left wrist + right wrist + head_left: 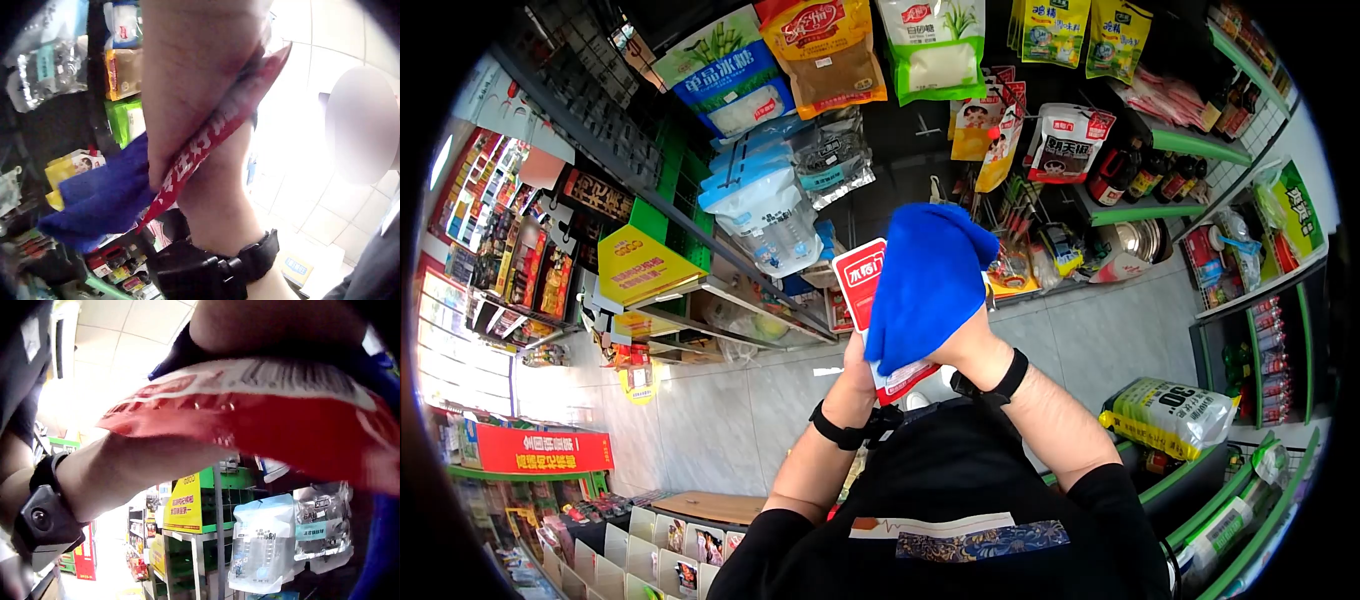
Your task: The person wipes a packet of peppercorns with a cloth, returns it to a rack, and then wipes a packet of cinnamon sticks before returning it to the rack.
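My left hand [856, 372] grips a red and white plastic packet [859, 283] by its lower left edge, and the thumb side shows in the head view. A bright blue cloth [930, 280] lies over most of the packet's face. My right hand [964, 338] holds the cloth against the packet, its fingers hidden under the fabric. From the left wrist, the packet [215, 137] appears edge-on between the left hand [190, 81] and the right forearm, with the cloth [103, 200] hanging past it. In the right wrist view the packet's red, barcoded side [281, 434] faces the camera.
Hanging bags of sugar [930, 50] and other packets line the dark rack ahead. A clear-and-blue pouch [770, 225] hangs left of the hands. Bottles [1145, 175] stand on a green-edged shelf at right. A large yellow bag [1170, 415] lies near the right elbow.
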{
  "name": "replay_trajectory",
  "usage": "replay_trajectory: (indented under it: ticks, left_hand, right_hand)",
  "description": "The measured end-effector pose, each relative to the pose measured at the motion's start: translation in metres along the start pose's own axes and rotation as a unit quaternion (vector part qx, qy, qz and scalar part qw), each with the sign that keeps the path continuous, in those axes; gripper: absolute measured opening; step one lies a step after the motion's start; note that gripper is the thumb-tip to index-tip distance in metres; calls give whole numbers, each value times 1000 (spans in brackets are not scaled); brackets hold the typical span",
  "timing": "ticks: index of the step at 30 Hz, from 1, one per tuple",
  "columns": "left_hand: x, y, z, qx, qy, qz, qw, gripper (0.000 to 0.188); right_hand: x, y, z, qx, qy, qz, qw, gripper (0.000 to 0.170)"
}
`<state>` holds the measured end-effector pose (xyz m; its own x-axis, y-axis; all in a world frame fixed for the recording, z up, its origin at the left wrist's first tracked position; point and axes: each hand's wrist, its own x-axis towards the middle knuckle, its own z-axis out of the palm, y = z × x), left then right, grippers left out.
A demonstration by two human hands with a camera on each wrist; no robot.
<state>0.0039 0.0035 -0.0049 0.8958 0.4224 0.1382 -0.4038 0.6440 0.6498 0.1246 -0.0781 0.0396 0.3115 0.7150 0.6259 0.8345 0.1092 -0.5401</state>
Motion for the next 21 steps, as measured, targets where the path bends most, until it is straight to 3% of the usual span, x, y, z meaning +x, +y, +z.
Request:
replay_trajectory:
  ticks: [2,3,6,7,10,11,14,17,19,21]
  left_hand:
    - [0,-3,-10,-126,-83,18,988,58]
    - [3,1,-5,-153,-73,12,985,57]
    - [10,10,7,-40,69,25,996,55]
    - [15,11,9,-36,68,39,996,54]
    - [24,10,9,-37,132,18,990,56]
    - [25,12,14,-45,104,8,994,57]
    - [33,17,11,-92,59,-28,994,57]
    - [42,27,29,23,98,24,995,50]
    - [51,30,29,83,105,84,987,60]
    - [49,37,19,89,138,78,983,67]
  right_hand:
    - [-5,4,2,-17,-14,25,999,50]
    - [-10,6,7,-32,-37,0,999,54]
    - [-23,-8,21,-5,14,-6,1000,60]
    - [-29,-5,25,33,-6,-26,999,70]
    - [-39,-10,27,90,-64,-12,994,74]
    - [-43,-6,29,115,-73,-24,990,76]
    - [-36,-20,18,158,-62,-22,985,73]
    - [-27,-13,17,133,-81,8,988,65]
    - [-38,2,18,97,-103,19,990,60]
    - [-44,10,11,88,-82,74,990,49]
